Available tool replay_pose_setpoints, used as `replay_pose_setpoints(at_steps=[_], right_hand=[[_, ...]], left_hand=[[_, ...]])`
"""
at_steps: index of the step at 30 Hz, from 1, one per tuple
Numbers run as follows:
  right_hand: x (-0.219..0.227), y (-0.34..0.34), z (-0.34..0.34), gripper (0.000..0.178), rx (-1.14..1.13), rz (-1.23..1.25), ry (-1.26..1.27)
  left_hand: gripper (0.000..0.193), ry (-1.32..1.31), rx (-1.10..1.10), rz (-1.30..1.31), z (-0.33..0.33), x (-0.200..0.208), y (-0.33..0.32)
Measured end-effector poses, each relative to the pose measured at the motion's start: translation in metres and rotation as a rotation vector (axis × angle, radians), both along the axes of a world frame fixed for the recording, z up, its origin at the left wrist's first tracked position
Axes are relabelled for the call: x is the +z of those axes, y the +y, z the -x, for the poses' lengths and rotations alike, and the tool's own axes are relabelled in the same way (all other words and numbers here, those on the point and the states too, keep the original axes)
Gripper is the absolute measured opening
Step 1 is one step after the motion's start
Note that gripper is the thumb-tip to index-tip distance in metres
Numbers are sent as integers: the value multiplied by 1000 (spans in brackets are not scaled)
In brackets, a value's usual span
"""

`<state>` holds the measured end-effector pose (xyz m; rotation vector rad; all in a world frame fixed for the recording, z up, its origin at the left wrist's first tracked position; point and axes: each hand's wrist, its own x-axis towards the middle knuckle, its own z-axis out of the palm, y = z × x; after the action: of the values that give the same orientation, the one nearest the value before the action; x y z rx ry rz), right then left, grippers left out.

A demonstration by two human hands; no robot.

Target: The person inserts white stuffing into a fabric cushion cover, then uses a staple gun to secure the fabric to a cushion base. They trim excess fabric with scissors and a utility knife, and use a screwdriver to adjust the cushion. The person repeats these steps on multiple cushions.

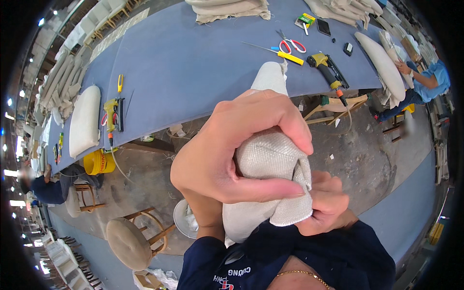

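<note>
My left grip closed around a beige cushion

At the far left of the frame a seated person in dark clothing is near the blue worktop. A pale padded seat rests on its left part, a yellow bucket stands just below, and a pneumatic staple gun lies beside the seat. Lower left I see a round upholstered stool, then a white bucket.

At the centre, my left fingers and thumb curl round the cushion's near end, which points up toward me; its far end is over the worktop's edge. Upper centre, red-handled scissors lie by a yellow-handled screwdriver. Right of centre, my right grip curls against the cushion's fabric flap; I cannot tell whether it is pinched tight. Above lie a black phone and a second staple gun. Upper right, a person in light blue reaches to padded pieces.
</note>
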<state>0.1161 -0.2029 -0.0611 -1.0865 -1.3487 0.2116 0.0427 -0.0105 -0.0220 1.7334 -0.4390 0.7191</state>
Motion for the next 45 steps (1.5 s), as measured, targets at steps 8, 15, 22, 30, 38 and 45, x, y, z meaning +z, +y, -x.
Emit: replay_pose_setpoints(at_steps=[8, 15, 22, 30, 38, 45], right_hand=[[-9, -1, 4, 6, 32, -19, 30], [0, 9, 2, 7, 110, 82, -26], [-14, 15, -29, 12, 135, 306, -249], [-16, 88, -44, 25, 16, 151, -291], [-25, 82, -53, 24, -126, 37, -212], [-14, 92, -47, 24, -162, -12, -328]], left_hand=[[55, 16, 8, 2, 6, 0, 4], [53, 9, 51, 61, 17, -2, 9], [40, 183, 295, -14, 63, 13, 47], [41, 267, 1028, -314, 84, 22, 13], [26, 134, 1178, -313, 69, 10, 8], [30, 58, 988, -132, 71, 2, 20]])
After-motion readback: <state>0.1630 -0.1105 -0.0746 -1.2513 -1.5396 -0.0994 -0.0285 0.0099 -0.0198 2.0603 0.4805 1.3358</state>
